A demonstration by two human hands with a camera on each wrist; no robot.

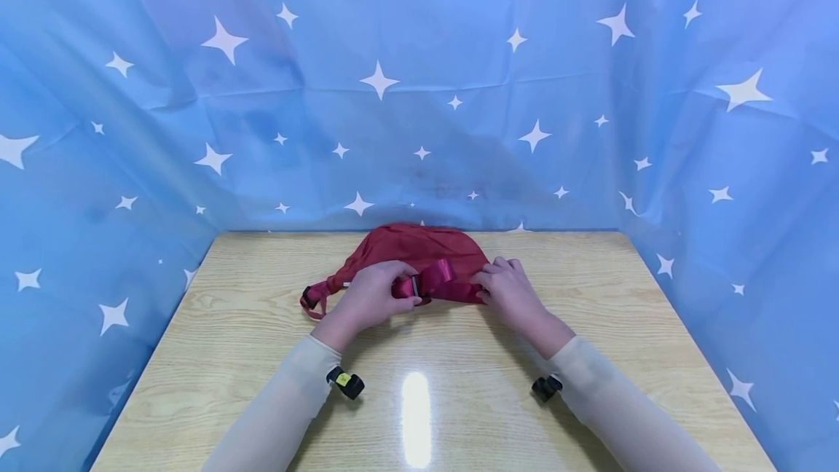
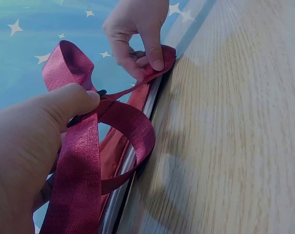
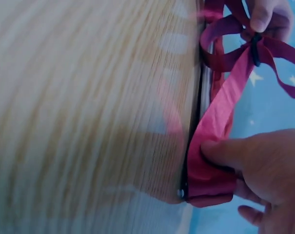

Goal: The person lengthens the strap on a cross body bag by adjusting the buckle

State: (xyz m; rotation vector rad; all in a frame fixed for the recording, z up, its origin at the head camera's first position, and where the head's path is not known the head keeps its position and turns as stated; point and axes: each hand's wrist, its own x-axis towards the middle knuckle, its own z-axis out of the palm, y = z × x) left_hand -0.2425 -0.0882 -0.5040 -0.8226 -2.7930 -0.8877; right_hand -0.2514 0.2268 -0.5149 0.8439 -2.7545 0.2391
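A dark red waist bag lies at the far side of the table, its webbing strap looped above its near edge. My left hand pinches the strap at a black slide adjuster, with loops of webbing on either side of it. Toward the bag's right end, my right hand pinches another stretch of the strap between thumb and fingers, as the right wrist view shows. The strap runs fairly straight between the two hands. Part of the bag's front is hidden behind the left hand.
Off the bag's left end a black buckle and a short strap loop rest on the wooden table. A blue curtain with white stars stands behind the table and along both sides. Each wrist wears a small black camera.
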